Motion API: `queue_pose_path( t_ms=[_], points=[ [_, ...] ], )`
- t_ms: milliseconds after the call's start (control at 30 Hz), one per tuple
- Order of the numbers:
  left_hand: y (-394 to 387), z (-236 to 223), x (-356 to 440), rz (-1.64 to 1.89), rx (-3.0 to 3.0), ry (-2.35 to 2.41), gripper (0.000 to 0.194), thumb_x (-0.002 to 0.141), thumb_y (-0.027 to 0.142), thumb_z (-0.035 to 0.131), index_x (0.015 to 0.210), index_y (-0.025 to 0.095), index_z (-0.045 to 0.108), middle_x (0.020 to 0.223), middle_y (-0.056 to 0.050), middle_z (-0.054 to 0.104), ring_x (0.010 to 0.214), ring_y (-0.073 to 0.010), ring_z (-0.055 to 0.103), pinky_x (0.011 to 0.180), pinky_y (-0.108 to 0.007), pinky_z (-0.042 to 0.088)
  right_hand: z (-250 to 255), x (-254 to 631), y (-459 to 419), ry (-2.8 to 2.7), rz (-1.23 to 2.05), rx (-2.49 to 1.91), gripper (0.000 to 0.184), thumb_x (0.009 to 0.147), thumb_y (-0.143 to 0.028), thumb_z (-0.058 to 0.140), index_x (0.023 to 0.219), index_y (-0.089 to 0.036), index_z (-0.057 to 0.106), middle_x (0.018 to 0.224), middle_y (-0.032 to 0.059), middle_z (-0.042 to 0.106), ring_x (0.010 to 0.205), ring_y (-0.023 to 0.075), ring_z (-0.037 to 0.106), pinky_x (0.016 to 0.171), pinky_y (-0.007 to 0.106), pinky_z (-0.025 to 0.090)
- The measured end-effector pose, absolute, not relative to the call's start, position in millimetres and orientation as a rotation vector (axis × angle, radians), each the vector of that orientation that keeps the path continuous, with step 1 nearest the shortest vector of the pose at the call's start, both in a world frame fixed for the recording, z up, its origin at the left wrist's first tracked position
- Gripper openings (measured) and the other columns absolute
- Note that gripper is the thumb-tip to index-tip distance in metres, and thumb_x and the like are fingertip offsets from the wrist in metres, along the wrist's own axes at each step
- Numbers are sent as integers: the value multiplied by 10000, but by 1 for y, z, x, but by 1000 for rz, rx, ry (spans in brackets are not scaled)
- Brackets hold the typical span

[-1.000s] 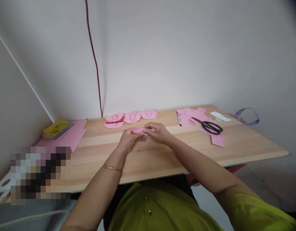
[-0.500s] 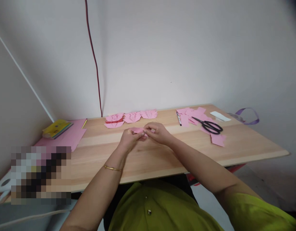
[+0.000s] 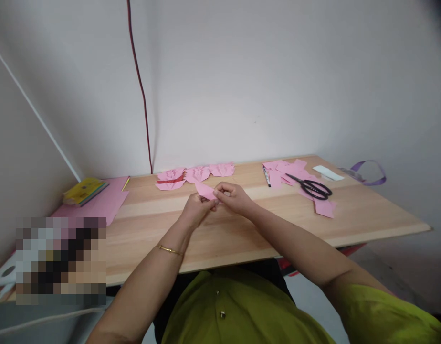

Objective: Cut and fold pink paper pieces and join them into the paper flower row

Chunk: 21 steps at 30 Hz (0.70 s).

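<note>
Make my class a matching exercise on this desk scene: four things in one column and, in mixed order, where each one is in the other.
Things
1. Scissors
2. Yellow-covered pack
3. Gold bracelet
4. Small pink piece

Places
A. Around the left arm
B. Between the fingers of the left hand and right hand
C. Lying partly over pink scraps
D. On the large pink paper

Right pairs: 1-C, 2-D, 3-A, 4-B
</note>
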State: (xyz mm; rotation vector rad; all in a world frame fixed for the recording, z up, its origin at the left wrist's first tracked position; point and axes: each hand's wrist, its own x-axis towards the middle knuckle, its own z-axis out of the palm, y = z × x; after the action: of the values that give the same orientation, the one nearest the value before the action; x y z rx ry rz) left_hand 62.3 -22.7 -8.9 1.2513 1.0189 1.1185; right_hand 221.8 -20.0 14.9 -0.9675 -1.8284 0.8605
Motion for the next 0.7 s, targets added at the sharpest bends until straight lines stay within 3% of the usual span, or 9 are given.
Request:
queue_pose_path(
  t_ms=[333,500,600,700],
  points=[
    [-28,-9,67,1059,1258,1021,225,621,300,776,692,114,671,572,-26,624,499,-100,522,508,-222,394,13,220,-19,-1805,855,-991,217,821,-370,541,740,-174,586,698,0,604,670,128,539,652,241,409],
    [-35,-3,67,848,1424,1169,244,705,376,700,654,147,631,505,10,575,359,-62,359,409,-218,268,8,225,-9,-1811,796,-1040,223,814,-367,531,727,-169,582,711,1,587,666,120,505,639,232,384],
    [-38,1,65,919,1835,1229,210,737,292,673,592,156,607,538,11,570,487,-96,462,500,-220,342,9,232,2,-1887,821,-1104,227,807,-357,525,712,-160,586,678,-10,561,628,109,467,605,224,355],
    [-37,5,60,1062,2188,1388,100,803,180,576,751,161,660,741,-26,653,706,-145,566,661,-256,420,16,237,16,-2031,866,-1134,215,794,-347,535,713,-155,589,638,-23,525,612,104,451,585,216,335]
  ],
)
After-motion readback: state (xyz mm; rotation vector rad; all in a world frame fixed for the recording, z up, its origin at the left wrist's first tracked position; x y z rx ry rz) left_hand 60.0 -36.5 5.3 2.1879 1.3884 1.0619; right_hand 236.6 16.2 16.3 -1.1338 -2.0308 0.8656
